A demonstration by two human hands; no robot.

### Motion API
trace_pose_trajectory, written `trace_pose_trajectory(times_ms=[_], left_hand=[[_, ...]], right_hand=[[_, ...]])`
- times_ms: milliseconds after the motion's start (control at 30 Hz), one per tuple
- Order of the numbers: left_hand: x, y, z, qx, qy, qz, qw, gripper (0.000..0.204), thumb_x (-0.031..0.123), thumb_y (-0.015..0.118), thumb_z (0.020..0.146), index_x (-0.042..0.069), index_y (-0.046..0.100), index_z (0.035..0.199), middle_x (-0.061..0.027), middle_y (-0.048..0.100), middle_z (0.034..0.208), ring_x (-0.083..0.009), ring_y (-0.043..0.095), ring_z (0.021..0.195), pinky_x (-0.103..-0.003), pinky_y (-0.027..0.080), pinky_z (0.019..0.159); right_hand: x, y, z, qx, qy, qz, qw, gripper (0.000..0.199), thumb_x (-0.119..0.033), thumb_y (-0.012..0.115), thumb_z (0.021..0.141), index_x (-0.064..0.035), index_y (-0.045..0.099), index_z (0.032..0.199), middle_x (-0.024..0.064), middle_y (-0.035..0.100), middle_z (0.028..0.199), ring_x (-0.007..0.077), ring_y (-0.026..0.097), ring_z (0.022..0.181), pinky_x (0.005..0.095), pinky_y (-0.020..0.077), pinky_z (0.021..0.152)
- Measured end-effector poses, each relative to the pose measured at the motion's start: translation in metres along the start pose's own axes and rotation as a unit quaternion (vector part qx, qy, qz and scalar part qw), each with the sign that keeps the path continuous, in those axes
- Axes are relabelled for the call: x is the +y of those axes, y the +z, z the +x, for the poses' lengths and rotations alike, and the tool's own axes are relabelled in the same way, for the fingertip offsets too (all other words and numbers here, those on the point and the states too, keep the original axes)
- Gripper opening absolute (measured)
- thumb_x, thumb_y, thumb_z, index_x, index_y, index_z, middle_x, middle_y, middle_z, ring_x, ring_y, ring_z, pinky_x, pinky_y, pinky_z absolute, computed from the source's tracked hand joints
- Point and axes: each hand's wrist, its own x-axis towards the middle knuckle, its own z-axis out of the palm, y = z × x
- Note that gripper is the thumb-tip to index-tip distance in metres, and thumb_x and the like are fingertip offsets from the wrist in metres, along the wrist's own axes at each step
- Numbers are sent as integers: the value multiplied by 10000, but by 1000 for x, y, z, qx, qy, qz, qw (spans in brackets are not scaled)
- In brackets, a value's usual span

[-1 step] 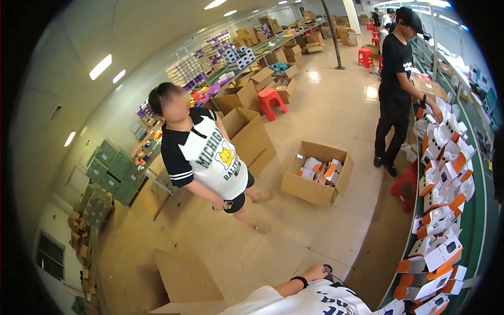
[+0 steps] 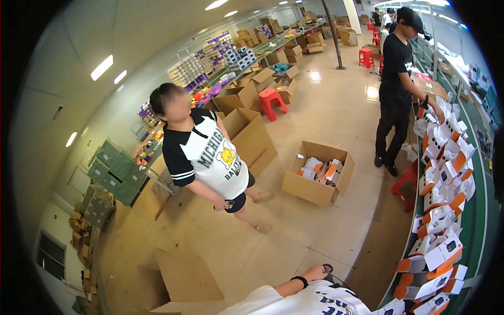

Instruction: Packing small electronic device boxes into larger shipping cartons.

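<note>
Neither of my hands shows clearly. At the lower edge a white printed shirt (image 2: 315, 302) and a bare forearm with a black wristband (image 2: 300, 281) come into view. Its hand (image 2: 317, 273) rests loosely curled beside a small dark object (image 2: 328, 268), and I cannot tell whose arm it is. A person in a white and black shirt (image 2: 207, 157) stands on the floor to the left. Another person in black (image 2: 396, 79) works at the long green table (image 2: 480, 220), which is covered with several open white and orange boxes (image 2: 441, 205).
An open cardboard carton (image 2: 315, 184) holding small boxes sits on the tiled floor. A big empty carton (image 2: 254, 139) and red stools (image 2: 273, 100) (image 2: 404, 184) stand nearby. Flat cardboard (image 2: 186, 275) lies lower left. Green crates (image 2: 113, 170) and shelves of stacked boxes line the far wall.
</note>
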Motion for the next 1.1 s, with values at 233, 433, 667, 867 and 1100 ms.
trace_pose_trajectory(times_ms=[233,433,667,867,1100], left_hand=[[-9,13,-25,-117,-35,84,989,401,356,634,826,-34,726,838,-260,710,937,-400,696,892,-475,549,809],[-2,11,-32,-144,-8,72,987,459,420,629,847,-17,747,925,-248,725,975,-383,700,927,-464,541,819],[-9,-19,-6,-358,-127,-24,925,494,491,554,951,66,725,1133,-59,728,1040,-183,647,920,-372,513,810],[-54,-27,35,-431,-196,43,880,593,570,580,915,133,587,1317,-35,623,1243,-187,563,1123,-439,448,967],[-61,-28,52,-460,-222,77,856,649,615,595,908,115,583,1321,-63,589,1318,-237,532,1207,-466,425,1009]], right_hand=[[-6,45,-19,-32,-25,-70,997,333,-318,622,936,-36,702,1094,128,720,1038,246,679,914,398,540,824],[-14,93,-43,1,-27,-154,988,339,-322,613,932,-30,711,1076,150,730,1020,265,687,903,416,544,814],[64,-79,-279,262,215,-345,875,349,-326,603,927,-23,722,1054,175,742,998,286,697,890,435,548,802],[95,-78,-403,252,531,-385,712,368,-191,563,832,41,724,1067,289,667,1157,412,650,1120,455,528,959],[155,-45,-438,389,511,-338,688,780,-407,770,782,-1,490,1386,211,505,1426,400,510,1306,463,449,1064]])
